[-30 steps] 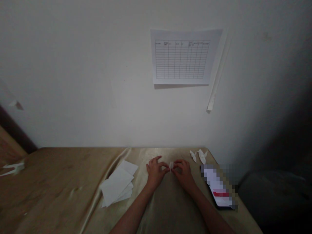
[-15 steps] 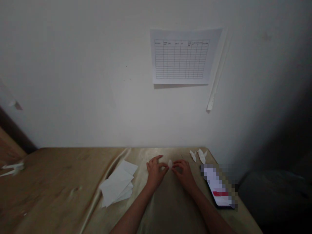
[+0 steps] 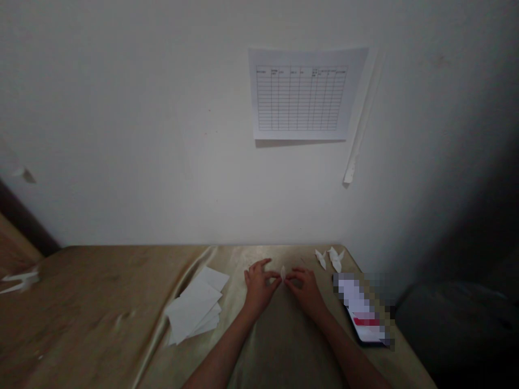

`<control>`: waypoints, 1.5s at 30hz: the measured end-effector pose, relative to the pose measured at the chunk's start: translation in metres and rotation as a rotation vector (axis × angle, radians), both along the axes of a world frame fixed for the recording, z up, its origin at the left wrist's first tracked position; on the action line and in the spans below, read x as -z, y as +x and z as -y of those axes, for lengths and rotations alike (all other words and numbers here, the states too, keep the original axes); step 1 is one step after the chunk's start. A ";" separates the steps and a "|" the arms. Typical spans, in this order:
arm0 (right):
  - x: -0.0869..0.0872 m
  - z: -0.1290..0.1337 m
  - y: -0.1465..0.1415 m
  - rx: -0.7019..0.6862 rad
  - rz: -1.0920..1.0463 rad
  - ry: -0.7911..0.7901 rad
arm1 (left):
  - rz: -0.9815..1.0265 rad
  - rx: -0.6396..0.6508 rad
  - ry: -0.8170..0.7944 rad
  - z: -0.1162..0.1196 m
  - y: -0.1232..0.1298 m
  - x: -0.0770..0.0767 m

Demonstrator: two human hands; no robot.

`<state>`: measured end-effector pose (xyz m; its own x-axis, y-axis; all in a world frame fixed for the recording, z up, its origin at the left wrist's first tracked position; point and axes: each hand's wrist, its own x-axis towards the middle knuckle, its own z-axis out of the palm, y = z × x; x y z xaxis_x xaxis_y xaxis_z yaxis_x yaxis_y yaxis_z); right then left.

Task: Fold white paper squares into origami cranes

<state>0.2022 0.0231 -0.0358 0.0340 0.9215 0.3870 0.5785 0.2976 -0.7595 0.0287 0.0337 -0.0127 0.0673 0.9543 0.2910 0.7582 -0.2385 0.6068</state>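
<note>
A small folded piece of white paper [image 3: 283, 273] stands upright above the cloth, pinched from both sides. My left hand [image 3: 259, 281] holds its left side between thumb and index finger, the other fingers spread away. On its right side my right hand [image 3: 303, 283] pinches it in the same way, with its remaining fingers curled. The fingertips cover the paper's lower part. To the right lie two folded white paper shapes with pointed wings, a smaller one [image 3: 321, 259] and a larger one [image 3: 335, 260].
Left of my hands is a fanned stack of white paper sheets [image 3: 197, 308]. A phone [image 3: 363, 313] with a lit, partly blurred screen lies at the right table edge. White scraps [image 3: 20, 281] sit far left on the gold tablecloth [image 3: 101, 313]. A printed table [image 3: 302, 97] hangs on the wall.
The folded paper looks narrower now, seen more edge-on, and the fingertips of my two hands are slightly closer together. Everything else stays in place.
</note>
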 end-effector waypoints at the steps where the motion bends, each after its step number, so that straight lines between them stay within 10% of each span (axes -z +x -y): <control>1: 0.000 0.000 0.000 0.007 0.000 0.002 | -0.003 0.004 0.001 0.000 0.000 0.000; 45: 0.002 -0.002 -0.001 0.112 -0.108 0.069 | 0.044 0.046 0.017 0.000 0.002 0.005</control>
